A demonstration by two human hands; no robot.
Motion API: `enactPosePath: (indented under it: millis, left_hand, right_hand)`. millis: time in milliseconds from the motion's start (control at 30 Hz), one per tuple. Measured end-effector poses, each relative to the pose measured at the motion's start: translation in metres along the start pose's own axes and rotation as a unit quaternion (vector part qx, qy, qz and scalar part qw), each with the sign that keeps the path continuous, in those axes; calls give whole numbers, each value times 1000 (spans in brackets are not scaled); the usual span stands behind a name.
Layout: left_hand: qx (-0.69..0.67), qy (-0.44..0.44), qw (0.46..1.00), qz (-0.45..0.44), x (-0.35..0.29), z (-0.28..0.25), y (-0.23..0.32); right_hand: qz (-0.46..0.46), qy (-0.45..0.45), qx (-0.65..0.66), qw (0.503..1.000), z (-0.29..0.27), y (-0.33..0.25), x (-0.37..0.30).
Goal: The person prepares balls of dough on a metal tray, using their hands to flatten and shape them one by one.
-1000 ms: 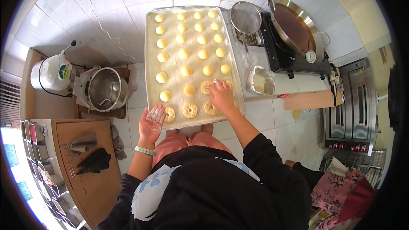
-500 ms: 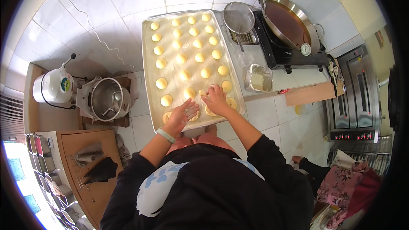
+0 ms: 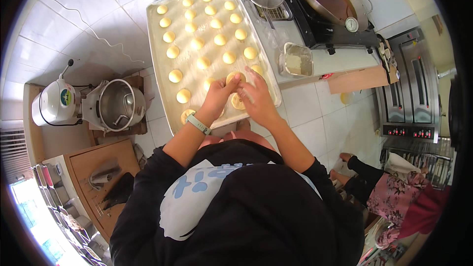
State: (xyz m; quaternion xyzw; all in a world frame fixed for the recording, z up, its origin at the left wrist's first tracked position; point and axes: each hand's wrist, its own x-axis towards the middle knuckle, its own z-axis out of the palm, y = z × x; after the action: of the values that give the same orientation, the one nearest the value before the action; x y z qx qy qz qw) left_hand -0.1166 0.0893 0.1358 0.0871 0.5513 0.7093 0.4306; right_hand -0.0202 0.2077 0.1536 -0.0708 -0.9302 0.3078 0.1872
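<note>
Dough piece (image 3: 235, 74), pale. Head view: seen over the near right part of the tray (image 3: 186, 61), partly covered by left hand (image 3: 217, 97) and right hand (image 3: 258, 99); whether either grip is clamped on it cannot be told. Dough balls (image 3: 229, 57): set in rows on the tray. Dough ring (image 3: 238, 101): placed at the tray's near edge. Rectangular container (image 3: 298, 60): stood right of the tray.

Top (image 3: 286, 216): was black, loose-fitting and long-sleeved. Left sleeve (image 3: 148, 182) and right sleeve (image 3: 322, 182): were plain black and ended on the forearm. Print (image 3: 180, 212): lay across the front, white, curved at the edge, and carried rounded pale blue shapes. Lower garment (image 3: 262, 141): was pink, mostly hidden under the top. Band (image 3: 199, 124): was pale grey-green and circled the left wrist. Left hand (image 3: 215, 97), right hand (image 3: 258, 99): were bare.
</note>
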Motion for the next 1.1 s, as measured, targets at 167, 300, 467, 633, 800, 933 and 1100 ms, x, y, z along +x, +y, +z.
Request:
enactPosePath:
  millis: [167,300,467,633,800,933,1100]
  left_hand:
    - [46,-53,998,-2,4,8,22]
    - [147,5,987,68,1,24,42]
    - [12,-4,994,110,5,21,45]
    - [-53,-35,997,42,-1,22,44]
    - [-52,36,997,48,-3,20,46]
    - [-48,-52,997,-12,-1,17,45]
    - [-48,8,999,-2,-2,17,41]
  right_hand:
    - [231,-13,428,874,-16,2,14]
    - [172,22,324,930,-24,9,18]
    - [122,63,352,926,-29,1,25]
    - [213,53,414,883,-43,5,29]
    - [209,2,422,882,-47,7,28]
    - [210,-4,410,887,-49,0,30]
    - [237,-35,452,859,-52,15,29]
